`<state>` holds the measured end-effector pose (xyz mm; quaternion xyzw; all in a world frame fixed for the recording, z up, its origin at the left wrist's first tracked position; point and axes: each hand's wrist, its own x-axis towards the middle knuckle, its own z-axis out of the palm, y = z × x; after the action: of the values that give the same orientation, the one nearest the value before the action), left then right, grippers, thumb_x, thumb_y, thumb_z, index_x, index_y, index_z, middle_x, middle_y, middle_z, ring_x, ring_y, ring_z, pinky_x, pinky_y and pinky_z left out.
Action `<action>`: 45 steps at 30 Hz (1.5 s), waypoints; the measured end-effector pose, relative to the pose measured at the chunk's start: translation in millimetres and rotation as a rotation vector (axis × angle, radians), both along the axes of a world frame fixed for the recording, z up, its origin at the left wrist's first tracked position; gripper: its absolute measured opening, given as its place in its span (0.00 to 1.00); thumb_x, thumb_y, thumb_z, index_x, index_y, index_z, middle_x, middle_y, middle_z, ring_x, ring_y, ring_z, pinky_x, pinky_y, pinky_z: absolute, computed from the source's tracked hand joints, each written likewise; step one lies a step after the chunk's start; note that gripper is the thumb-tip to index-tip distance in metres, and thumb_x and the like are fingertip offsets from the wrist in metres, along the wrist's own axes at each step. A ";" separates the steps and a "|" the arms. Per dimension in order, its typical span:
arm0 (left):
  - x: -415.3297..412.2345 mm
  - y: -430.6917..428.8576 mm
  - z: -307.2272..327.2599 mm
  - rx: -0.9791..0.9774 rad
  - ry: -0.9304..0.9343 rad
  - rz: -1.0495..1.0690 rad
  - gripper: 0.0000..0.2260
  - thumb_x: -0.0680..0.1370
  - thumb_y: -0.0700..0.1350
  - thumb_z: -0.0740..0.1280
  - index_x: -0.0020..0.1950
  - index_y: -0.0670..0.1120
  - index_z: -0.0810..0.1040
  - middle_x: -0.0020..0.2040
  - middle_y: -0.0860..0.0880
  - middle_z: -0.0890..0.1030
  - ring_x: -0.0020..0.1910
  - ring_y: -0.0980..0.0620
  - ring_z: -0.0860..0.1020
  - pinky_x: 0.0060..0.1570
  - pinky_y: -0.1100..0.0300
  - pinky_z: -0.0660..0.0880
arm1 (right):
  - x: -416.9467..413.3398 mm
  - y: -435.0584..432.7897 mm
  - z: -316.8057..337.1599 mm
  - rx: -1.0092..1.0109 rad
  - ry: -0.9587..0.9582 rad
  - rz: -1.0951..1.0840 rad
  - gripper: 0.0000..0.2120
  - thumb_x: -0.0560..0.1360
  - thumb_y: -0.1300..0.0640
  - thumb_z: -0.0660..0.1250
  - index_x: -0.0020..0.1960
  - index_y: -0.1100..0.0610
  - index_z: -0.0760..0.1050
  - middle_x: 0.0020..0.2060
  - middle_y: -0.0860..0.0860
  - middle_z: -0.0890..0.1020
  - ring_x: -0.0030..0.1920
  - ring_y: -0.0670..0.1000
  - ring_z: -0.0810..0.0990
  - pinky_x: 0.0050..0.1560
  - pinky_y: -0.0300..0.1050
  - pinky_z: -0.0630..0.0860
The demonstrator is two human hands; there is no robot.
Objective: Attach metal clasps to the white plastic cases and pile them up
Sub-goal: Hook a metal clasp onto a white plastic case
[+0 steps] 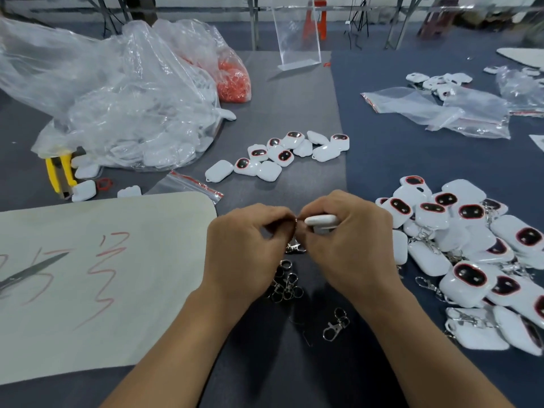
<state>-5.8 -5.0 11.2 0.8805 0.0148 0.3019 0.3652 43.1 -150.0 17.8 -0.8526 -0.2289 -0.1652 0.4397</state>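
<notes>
My right hand (350,240) grips a white plastic case (322,221) above the table's middle. My left hand (247,242) pinches the ring of a metal clasp (295,248) at the case's left end; the clasp dangles between both hands. Loose metal clasps (284,282) lie just below the hands, and one more clasp (335,324) lies nearer me. A pile of white cases with clasps (471,254) sits at the right. A smaller group of white cases (279,156) lies beyond the hands.
A large clear bag of white cases (123,113) and a bag of red rings (232,78) sit at back left. Yellow pliers (60,172) lie left. Scissors (32,270) rest on a pale sheet (103,275). Clear bags (441,110) lie back right, beside an acrylic stand (297,36).
</notes>
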 end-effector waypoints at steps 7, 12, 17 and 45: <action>4.7 3.4 5.2 -0.487 0.132 -0.051 0.13 0.73 0.38 0.76 0.39 0.57 0.87 0.34 0.58 0.85 0.33 0.63 0.80 0.35 0.72 0.74 | 1.2 6.2 -0.5 0.259 0.288 0.038 0.08 0.70 0.62 0.77 0.36 0.50 0.85 0.32 0.44 0.84 0.35 0.44 0.83 0.36 0.37 0.76; 2.1 1.8 5.9 -0.341 0.151 -0.037 0.09 0.72 0.40 0.77 0.41 0.55 0.88 0.35 0.63 0.84 0.35 0.64 0.82 0.37 0.73 0.75 | -0.2 1.0 3.0 0.147 0.178 0.017 0.08 0.68 0.61 0.78 0.35 0.49 0.84 0.33 0.45 0.84 0.36 0.46 0.82 0.36 0.41 0.76; 2.5 -4.6 3.9 -0.442 0.101 -0.028 0.10 0.70 0.38 0.78 0.39 0.54 0.87 0.35 0.60 0.85 0.34 0.62 0.83 0.36 0.72 0.75 | -1.8 -0.6 5.2 0.170 0.177 0.033 0.06 0.67 0.58 0.76 0.34 0.48 0.84 0.33 0.46 0.84 0.35 0.48 0.82 0.36 0.42 0.77; 5.6 12.9 14.0 -0.623 0.318 -0.381 0.04 0.61 0.42 0.74 0.33 0.50 0.86 0.29 0.48 0.82 0.28 0.54 0.74 0.30 0.65 0.71 | 10.2 -13.7 -1.0 0.406 0.469 0.422 0.06 0.67 0.67 0.71 0.36 0.59 0.84 0.32 0.54 0.84 0.35 0.46 0.78 0.36 0.40 0.74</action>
<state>-0.2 7.9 25.2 0.7501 -0.0017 0.0698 0.6576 53.3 -163.7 16.7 -0.6970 -0.2552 0.0866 0.6645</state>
